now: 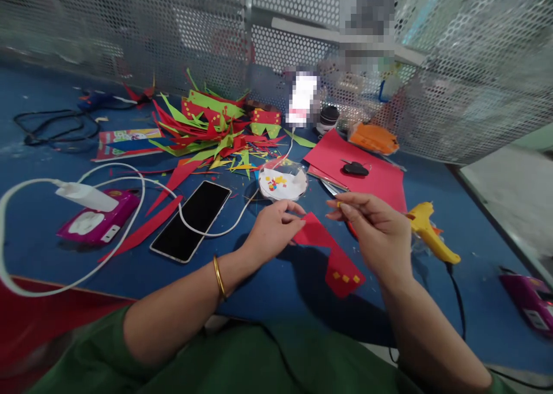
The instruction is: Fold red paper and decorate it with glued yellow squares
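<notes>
My left hand [274, 230] pinches the upper left end of a red paper cutout [343, 267] that lies over the blue table. A row of 3 small yellow squares [345, 278] is on the cutout's lower right part. Above its right side, my right hand [384, 235] has thumb and fingers closed on a tiny yellow paper piece [339, 205]. Just beyond both hands stands a shallow round dish [283, 194] with small coloured paper bits in it. Scissors [329, 188] lie partly hidden behind my right hand.
A yellow glue gun [434, 241] with a black cord lies at the right. Red sheets [375, 178] and a heap of red and green paper strips [207, 129] lie farther back. A smartphone [194, 221], white cable and purple power strip [101, 221] are left.
</notes>
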Motion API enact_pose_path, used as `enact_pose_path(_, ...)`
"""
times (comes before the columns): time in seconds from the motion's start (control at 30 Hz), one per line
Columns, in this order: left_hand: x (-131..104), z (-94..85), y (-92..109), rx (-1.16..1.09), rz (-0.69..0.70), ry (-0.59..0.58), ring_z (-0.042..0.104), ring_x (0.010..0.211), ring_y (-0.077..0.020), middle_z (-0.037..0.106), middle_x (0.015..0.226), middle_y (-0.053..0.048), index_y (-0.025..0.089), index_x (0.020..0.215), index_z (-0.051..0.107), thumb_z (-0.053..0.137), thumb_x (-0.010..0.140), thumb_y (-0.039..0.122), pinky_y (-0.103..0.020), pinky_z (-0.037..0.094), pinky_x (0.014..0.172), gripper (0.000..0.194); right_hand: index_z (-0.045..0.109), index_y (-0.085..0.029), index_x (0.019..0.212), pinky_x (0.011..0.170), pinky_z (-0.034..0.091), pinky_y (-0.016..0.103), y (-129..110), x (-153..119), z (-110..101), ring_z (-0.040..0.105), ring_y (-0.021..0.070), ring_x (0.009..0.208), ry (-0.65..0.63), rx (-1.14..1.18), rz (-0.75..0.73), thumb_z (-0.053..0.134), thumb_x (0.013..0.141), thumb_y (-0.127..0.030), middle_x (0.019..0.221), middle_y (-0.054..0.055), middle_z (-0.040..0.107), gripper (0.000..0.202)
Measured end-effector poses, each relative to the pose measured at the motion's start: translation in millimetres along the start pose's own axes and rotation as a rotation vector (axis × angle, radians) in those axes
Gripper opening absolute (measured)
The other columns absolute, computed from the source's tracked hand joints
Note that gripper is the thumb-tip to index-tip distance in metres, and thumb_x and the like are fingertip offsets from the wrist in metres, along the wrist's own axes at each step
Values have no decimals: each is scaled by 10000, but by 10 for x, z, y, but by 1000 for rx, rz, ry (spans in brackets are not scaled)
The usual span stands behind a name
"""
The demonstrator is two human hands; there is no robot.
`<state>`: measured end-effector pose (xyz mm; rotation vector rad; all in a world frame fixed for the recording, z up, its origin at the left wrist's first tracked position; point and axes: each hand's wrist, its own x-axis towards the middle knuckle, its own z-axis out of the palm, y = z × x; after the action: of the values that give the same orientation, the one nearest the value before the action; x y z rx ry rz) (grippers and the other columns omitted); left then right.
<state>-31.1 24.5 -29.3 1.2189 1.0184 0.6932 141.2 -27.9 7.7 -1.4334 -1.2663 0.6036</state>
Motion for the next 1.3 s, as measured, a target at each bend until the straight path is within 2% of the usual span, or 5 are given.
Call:
enact_pose_path(0.2,3,-2,5,-41,51,-21,524,538,-79,531,607,66,186,752,550,634,730,162,-192,513,496,91,735,-232,967,731,629,319,128,29,-50,749,158,717,-41,122,133,691,868,-311,921,36,798,134)
enact_pose_path(0.37,-14,21,49,-1,15,-36,556,610,-84,638,725,12,146,787,693,603,747,160,-186,517,529,100,735,-249,982,861,600,340,78,-34,-36,761,188,902,-120,48,95,662,894,-291,927,21,799,122)
enact_pose_path(0.73,-39,13,89,-38,-11,-70,583,626,-97,710,745,-12,134,819,767,675,719,179,-199,499,574,144,681,-269,1079,1091,442,405,129,-91,28,694,203,1154,-169,-549,-632,542,953,-145,1079,7,786,224)
enact_pose_path(1.03,-52,-6,99,-195,-45,-124,608,672,-100,712,752,10,165,776,777,780,690,240,-183,498,572,114,645,-252,1119,1106,424,386,190,-107,78,698,205,1146,-86,-704,-790,611,918,-86,1056,-10,794,263)
enact_pose_path(1.3,-32,-13,42,-93,86,-102,557,613,-73,689,695,16,159,771,777,770,769,285,-179,460,586,126,628,-270,1181,1131,400,398,204,-132,76,685,221,1174,-78,-735,-844,626,897,-56,1093,-2,787,356)
